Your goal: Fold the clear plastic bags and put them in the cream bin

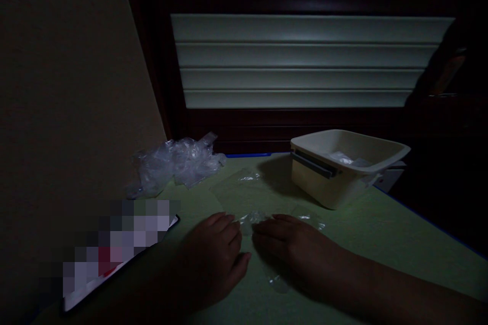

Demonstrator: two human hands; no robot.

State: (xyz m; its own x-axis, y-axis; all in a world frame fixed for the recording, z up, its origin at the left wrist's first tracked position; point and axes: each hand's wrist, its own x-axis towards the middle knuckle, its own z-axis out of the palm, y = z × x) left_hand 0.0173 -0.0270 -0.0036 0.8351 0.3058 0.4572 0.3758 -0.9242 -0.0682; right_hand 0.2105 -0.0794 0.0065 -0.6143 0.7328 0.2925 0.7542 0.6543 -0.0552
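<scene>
A clear plastic bag (pixel 249 188) lies spread on the green table, with creased, shiny parts reaching between and under the hands. My left hand (pixel 217 254) rests palm down at its near left edge, fingers bent a little and thumb apart, gripping nothing visible. My right hand (pixel 292 241) lies flat over the plastic, fingers stretched toward the left and nothing seen in its grasp. The palms and the plastic beneath them are hidden. The picture is dim.
A pile of crumpled clear bags (pixel 179 162) sits at the back left. A cream bin (pixel 324 183) with grey handles and plastic inside stands at the back right. A dark-edged flat object (pixel 129 259), partly blurred out, lies left. Behind is a slatted panel (pixel 297 56).
</scene>
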